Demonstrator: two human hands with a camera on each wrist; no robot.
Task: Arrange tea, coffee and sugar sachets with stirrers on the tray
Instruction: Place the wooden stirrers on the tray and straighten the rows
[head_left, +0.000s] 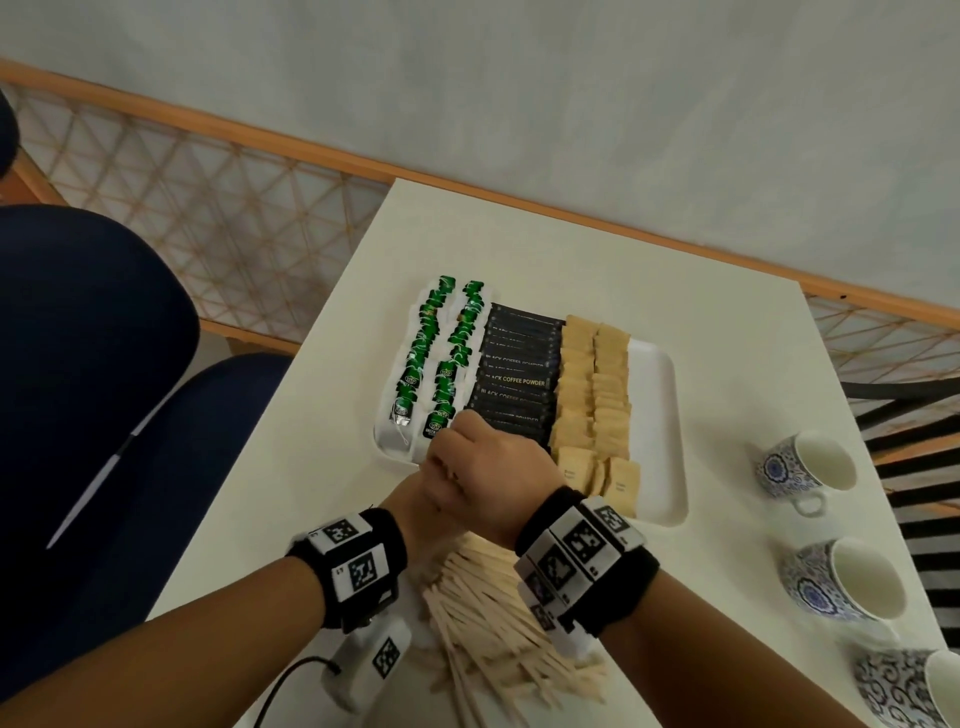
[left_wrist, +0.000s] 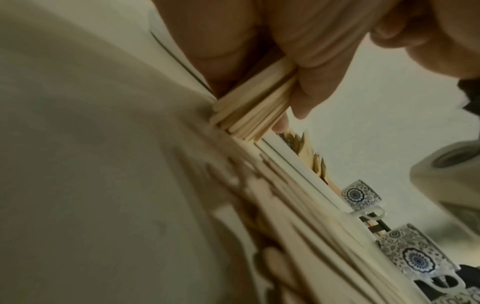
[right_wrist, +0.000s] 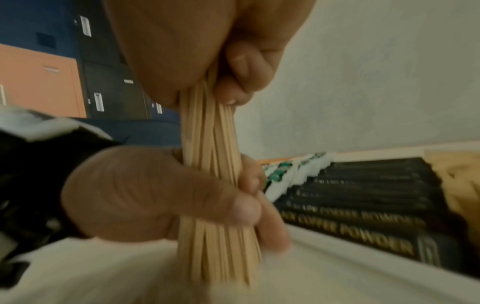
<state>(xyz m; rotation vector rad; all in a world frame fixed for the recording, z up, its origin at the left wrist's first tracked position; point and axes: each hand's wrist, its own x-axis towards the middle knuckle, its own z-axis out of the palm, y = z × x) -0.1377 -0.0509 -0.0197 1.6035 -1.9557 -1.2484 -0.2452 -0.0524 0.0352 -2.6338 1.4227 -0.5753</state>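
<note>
A white tray (head_left: 660, 415) holds rows of green tea bags (head_left: 431, 353), black coffee sachets (head_left: 519, 374) and brown sugar sachets (head_left: 592, 395). At the tray's near edge both hands grip one upright bundle of wooden stirrers (right_wrist: 207, 133). My right hand (head_left: 483, 462) holds the bundle's top, and my left hand (head_left: 410, 499) holds it lower down, mostly hidden under the right in the head view. The bundle's lower ends (left_wrist: 249, 98) stand on the table beside the tray rim (right_wrist: 350, 265). A loose heap of stirrers (head_left: 493, 613) lies between my wrists.
Three patterned cups (head_left: 810, 467) (head_left: 841, 582) (head_left: 909, 691) stand along the table's right side. A blue chair (head_left: 93, 364) is close at the left table edge. The tray's right strip beside the sugar sachets is bare.
</note>
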